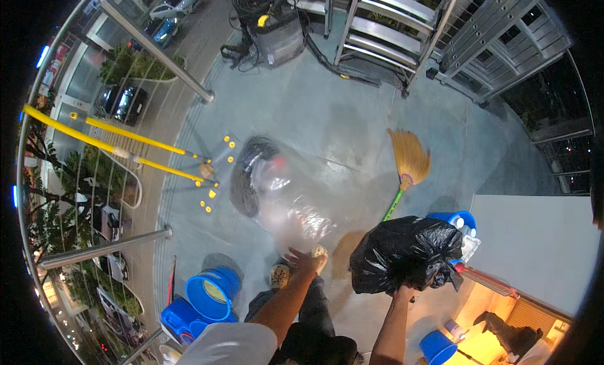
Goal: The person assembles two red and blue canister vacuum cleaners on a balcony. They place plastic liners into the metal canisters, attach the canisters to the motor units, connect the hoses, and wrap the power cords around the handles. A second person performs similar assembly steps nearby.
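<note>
Clear plastic bag (292,195) gripped ahead by left hand (302,259), black garbage bag (406,252) clutched above right hand (404,291), hands apart

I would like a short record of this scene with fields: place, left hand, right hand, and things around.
place: outdoor balcony with a grey floor and a metal railing, at night
left hand: left hand at the lower edge of a large clear plastic bag; the bag is blurred
right hand: right hand grips a full black rubbish bag from below
things around: straw broom lying on the floor; blue buckets; folded metal ladder; yellow poles
</note>
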A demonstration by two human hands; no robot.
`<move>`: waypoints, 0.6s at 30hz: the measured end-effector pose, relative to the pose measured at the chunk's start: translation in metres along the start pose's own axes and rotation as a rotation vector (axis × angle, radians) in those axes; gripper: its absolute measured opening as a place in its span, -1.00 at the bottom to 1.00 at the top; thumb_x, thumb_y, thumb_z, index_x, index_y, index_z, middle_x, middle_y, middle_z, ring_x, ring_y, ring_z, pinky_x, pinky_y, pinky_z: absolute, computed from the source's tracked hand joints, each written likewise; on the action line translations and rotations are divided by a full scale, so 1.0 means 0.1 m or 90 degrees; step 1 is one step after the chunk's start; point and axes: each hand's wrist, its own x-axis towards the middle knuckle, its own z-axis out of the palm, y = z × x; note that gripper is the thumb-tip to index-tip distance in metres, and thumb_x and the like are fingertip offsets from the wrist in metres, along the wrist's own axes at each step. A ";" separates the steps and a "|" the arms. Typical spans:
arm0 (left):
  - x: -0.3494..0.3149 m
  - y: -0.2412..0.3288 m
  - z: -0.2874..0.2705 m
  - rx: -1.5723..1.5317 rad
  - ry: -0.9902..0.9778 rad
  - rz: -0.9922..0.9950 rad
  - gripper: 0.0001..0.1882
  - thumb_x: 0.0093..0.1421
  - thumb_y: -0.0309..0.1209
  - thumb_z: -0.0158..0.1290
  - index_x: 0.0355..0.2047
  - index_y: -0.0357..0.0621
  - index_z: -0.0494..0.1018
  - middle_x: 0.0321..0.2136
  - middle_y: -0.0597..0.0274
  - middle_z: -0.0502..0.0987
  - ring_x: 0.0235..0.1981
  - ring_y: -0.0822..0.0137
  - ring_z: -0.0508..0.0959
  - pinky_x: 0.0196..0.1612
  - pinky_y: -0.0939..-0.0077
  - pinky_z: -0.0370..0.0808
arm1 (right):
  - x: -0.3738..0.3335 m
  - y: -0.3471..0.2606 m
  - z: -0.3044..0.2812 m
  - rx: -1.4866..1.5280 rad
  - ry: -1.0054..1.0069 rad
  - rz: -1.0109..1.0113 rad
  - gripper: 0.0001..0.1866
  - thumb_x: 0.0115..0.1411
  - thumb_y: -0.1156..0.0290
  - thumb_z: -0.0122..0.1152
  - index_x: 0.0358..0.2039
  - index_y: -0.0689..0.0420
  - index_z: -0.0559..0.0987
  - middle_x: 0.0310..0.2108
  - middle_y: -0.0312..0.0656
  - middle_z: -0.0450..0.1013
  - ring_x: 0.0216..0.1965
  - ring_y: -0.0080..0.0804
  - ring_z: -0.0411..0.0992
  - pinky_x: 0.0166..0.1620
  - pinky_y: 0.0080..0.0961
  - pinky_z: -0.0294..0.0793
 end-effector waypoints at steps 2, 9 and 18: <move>0.27 0.03 0.18 -0.031 0.047 -0.031 -0.01 -0.13 -0.15 0.19 0.15 -0.21 -0.19 0.12 -0.20 -0.10 0.12 -0.08 0.05 0.13 0.28 0.08 | 0.18 0.09 -0.10 -0.082 -0.008 -0.019 -0.57 0.08 0.47 -0.02 0.02 0.13 0.28 -0.04 -0.15 0.28 -0.07 -0.17 0.28 -0.04 -0.16 0.35; 0.85 0.37 -0.35 -0.759 -0.003 0.324 -0.70 0.15 -0.16 -0.11 -0.29 -0.13 0.34 -0.46 0.20 0.33 -0.42 0.40 0.30 -0.33 0.51 0.25 | 0.60 0.38 0.00 0.061 -0.224 0.108 -0.58 0.13 0.36 -0.03 0.03 0.08 0.26 -0.04 -0.19 0.27 -0.07 -0.23 0.26 -0.04 -0.23 0.33; -0.30 0.38 -2.11 -0.310 -0.080 0.503 -0.66 0.20 -0.24 -0.17 -0.40 -0.27 0.48 -0.77 0.37 0.11 -0.66 0.52 0.14 -0.59 0.52 0.16 | -0.16 0.84 1.47 -0.218 -0.435 0.160 -0.60 0.16 0.43 -0.06 0.04 0.03 0.24 -0.03 -0.24 0.25 -0.11 -0.32 0.28 -0.12 -0.34 0.37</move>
